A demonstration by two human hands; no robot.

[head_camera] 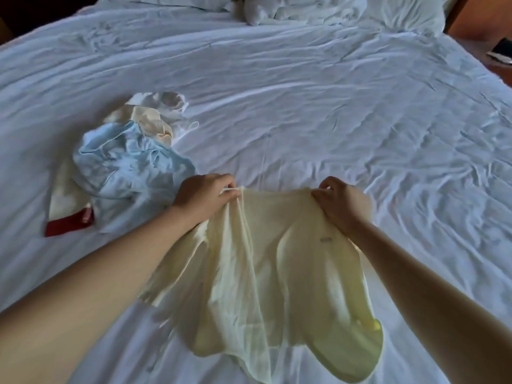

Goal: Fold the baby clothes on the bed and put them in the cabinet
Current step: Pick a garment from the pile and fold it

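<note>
Fingers (225, 180) on garment (263, 259), rumpled white bed (360, 106)

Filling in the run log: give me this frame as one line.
phase: fold not begun | left hand: pinches yellow garment far edge | right hand: pinches same edge | unfolded pile: on bed, person's left

Bedroom of a home. A wide bed (304, 87) takes up nearly the whole view, covered by a creased white sheet (415, 189), with white pillows (404, 12) bunched at its head. Reddish-brown wooden furniture (465, 20) stands just beside the bed's far right corner. Household laundry marks the domestic setting: a heap of small garments (124, 162) in blue, cream and white lies on the sheet, near a pale yellow garment (277, 259).
</note>
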